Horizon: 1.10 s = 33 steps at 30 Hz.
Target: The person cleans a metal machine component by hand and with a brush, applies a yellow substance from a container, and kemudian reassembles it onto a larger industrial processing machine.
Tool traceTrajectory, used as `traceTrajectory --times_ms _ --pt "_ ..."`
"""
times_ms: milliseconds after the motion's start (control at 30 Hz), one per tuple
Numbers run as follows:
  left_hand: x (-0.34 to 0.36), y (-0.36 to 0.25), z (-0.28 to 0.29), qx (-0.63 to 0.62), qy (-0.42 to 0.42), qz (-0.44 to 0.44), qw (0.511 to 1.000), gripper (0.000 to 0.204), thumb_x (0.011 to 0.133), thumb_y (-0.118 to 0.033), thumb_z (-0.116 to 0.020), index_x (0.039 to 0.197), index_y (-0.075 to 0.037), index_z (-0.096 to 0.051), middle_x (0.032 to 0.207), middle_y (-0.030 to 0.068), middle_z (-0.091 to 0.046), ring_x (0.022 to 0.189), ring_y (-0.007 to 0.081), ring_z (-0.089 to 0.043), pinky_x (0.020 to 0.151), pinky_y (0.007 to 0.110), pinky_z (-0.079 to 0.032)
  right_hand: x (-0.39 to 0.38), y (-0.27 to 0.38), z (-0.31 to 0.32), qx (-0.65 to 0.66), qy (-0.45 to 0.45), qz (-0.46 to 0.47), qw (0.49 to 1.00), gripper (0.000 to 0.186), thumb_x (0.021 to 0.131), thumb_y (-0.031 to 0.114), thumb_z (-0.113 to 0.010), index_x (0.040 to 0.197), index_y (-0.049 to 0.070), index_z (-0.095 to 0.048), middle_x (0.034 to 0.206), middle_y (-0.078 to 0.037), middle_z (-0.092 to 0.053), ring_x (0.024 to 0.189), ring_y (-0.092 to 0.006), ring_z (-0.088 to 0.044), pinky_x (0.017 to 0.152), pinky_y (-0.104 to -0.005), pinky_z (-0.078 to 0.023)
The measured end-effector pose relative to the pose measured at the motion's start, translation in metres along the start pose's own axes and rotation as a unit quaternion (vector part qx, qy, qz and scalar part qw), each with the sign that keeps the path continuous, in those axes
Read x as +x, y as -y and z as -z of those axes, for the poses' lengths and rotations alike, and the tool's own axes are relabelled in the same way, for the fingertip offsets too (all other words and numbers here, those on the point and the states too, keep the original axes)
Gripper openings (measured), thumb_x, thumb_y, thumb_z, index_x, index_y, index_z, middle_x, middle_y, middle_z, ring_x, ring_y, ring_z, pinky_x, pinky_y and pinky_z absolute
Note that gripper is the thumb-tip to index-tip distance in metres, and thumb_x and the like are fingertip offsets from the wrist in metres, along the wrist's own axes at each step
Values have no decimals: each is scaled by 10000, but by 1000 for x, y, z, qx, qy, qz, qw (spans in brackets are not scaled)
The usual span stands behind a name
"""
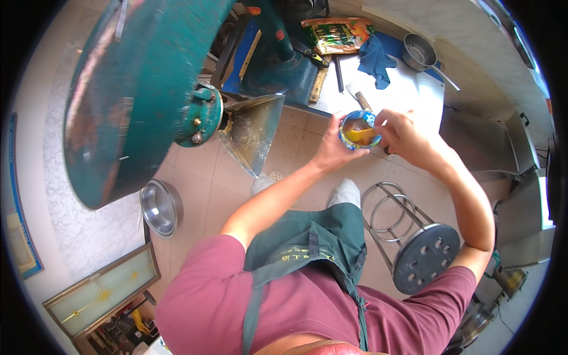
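My left hand (340, 148) is wrapped round a small round container (349, 118) with a blue patterned rim and wall, held upright above the floor near the metal table's front edge. Inside is brownish-yellow material. My right hand (397, 133) pinches a yellow spoon (357, 134) that dips into the container at its right side. Just beyond them on the metal table (417, 97) lie a wooden-handled tool (362, 100) and a dark bar (338, 74). To the left of my hands is the metal chute (254, 127) of a large green machine (136, 100).
A blue cloth (376, 62), an orange-green package (334, 32) and a pot (418, 50) sit at the table's back. A round stool (425, 258) stands right of my legs, a steel bowl (158, 207) to the left. Metal fittings (503, 154) line the right wall.
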<state>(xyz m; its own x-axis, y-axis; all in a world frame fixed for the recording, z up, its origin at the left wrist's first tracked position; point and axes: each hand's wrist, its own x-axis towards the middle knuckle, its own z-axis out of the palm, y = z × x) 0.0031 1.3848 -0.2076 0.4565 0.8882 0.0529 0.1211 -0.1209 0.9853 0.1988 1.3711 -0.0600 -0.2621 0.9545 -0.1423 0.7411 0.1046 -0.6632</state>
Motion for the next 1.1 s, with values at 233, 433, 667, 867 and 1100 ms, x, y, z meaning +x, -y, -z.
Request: traceTrajectory --times_ms 233,433,667,867,1100 --pt "-62 -126 24 5 -18 -29 999 916 674 -115 -951 1371 -114 -358 1272 92 -513 1235 227 -541 1067 378 -465 -64 96 82 203 87 -99 970 200 1042 138 -573 1088 -20 -687 799 -61 -714 675 -97 -677 571 -249 -547" --pt "-106 -195 55 30 -102 -62 992 869 617 -141 -964 1298 -80 -428 1230 117 -510 1151 269 -546 978 401 -470 -90 154 82 251 105 -66 960 206 1089 157 -482 1137 -16 -582 812 -73 -688 650 -112 -684 535 -240 -545" --pt "-156 -203 100 -2 -140 -45 989 862 627 -102 -952 1310 -78 -426 1264 121 -515 1154 250 -576 984 394 -487 -85 209 43 236 148 -30 960 278 1076 240 -554 1195 -7 -599 750 -49 -655 627 -99 -650 542 -248 -530" --pt "-200 -189 146 11 -182 -55 982 956 640 -22 -945 1403 -71 -373 1292 110 -532 1227 240 -575 1056 374 -485 -44 205 9 32 33 127 991 305 1061 230 -534 1270 17 -600 1003 -162 -687 872 -270 -700 781 -376 -570" --pt "-255 -222 182 44 -253 9 966 939 694 21 -907 1433 -59 -332 1368 143 -507 1269 263 -561 1086 409 -487 114 111 -149 -166 42 342 924 487 884 106 -514 1351 -8 -590 1461 -195 -531 1384 -337 -484 1169 -419 -379"
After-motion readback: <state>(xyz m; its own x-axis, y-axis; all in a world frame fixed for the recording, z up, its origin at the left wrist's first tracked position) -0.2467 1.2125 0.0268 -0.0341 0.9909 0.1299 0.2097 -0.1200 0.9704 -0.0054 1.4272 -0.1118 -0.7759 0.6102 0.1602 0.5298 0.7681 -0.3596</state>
